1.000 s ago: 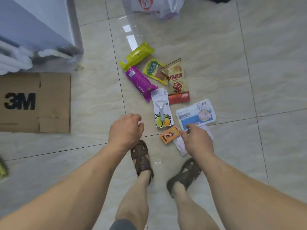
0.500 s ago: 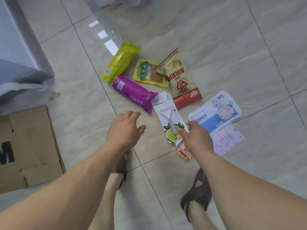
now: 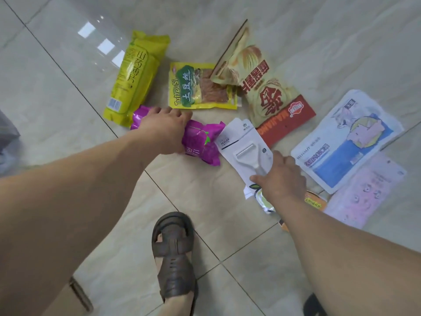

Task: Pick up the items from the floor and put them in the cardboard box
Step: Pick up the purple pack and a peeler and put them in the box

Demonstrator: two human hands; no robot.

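Observation:
Several packets lie on the tiled floor. My left hand (image 3: 164, 131) is clasped over the purple packet (image 3: 202, 142), fingers on its far edge and thumb on the near side. My right hand (image 3: 282, 179) pinches the lower end of the white peeler card (image 3: 243, 144). Around them lie a yellow-green packet (image 3: 136, 71), a yellow snack packet (image 3: 200, 87), a beige and red chip bag (image 3: 266, 87), a blue and white mask pack (image 3: 346, 142), a pink pack (image 3: 364, 190) and a small orange packet (image 3: 315, 201), partly hidden by my right wrist. A corner of the cardboard box (image 3: 77, 293) shows at the bottom left, behind my left arm.
My left foot in a brown sandal (image 3: 173, 254) stands just in front of the packets, and the other sandal's tip (image 3: 315, 304) peeks out at the bottom right. A grey object (image 3: 6, 133) sits at the left edge. Glossy tiles stretch beyond the packets.
I have leaned in closer to the floor. My left hand moved forward from open air onto the purple packet. My right hand moved onto the peeler card and closed on its lower end.

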